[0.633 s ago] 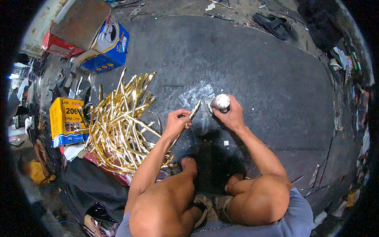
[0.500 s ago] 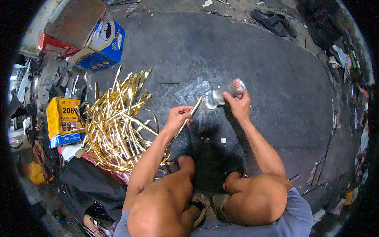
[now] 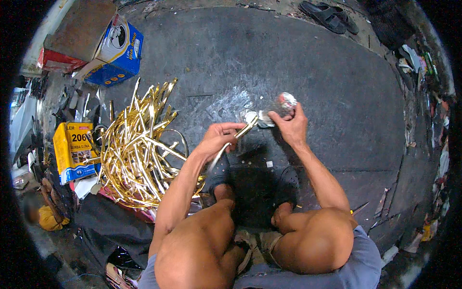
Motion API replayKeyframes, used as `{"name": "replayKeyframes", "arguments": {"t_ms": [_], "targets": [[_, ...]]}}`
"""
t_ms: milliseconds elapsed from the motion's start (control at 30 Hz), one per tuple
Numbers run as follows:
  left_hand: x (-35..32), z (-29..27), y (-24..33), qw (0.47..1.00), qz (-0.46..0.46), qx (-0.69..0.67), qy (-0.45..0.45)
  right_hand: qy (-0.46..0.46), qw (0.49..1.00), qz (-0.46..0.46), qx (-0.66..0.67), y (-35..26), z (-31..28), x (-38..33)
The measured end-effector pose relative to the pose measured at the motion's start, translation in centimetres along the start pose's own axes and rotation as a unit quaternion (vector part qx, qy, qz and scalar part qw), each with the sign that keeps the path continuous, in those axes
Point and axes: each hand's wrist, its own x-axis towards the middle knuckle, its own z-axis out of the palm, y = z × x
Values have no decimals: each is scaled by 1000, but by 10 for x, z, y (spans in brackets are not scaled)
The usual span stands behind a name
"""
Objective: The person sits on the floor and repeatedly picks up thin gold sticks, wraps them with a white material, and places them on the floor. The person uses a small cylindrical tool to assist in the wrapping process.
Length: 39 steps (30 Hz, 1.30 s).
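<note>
My left hand point(image 3: 220, 138) is closed on a thin gold strip point(image 3: 244, 131), its fingers pinching it above my left shoe. The strip's upper end lies by a small white round patch point(image 3: 250, 117). My right hand point(image 3: 291, 124) grips a short whitish-grey cylinder point(image 3: 280, 108) with a red and white end, tilted and blurred by motion; I cannot make out its exact kind. Its lower end point(image 3: 264, 119) is just right of the strip's end. A big tangled heap of shiny gold strips point(image 3: 139, 149) lies left of my left forearm.
On the left stand a yellow and blue can point(image 3: 74, 149) and, farther off, an open blue and white cardboard box point(image 3: 115, 53). Black sandals point(image 3: 329, 17) lie at the far right. Dark matting point(image 3: 337, 86) covers the floor, with scraps along its right edge.
The gold strip in my left hand has moved right and slightly up, its end now close to the cylinder. My right hand has shifted a little, still holding the cylinder. The view has tilted slightly.
</note>
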Motion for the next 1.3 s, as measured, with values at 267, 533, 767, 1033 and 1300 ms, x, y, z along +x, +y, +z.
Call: {"name": "replayKeyframes", "arguments": {"t_ms": [267,533,767,1033,1300], "targets": [[66,-15,-22,918,85,342,179,30,992,-79,97,-7,-5,-2],[75,-13,-24,883,50,415,212,-59,968,-220,-102,-5,40,-18],[45,24,-6,834,378,383,120,-82,953,-258,-139,1,40,-25],[52,33,-8,847,339,389,126,-130,989,58,35,42,33,18],[51,39,0,819,363,427,124,-145,957,219,124,76,63,38]]}}
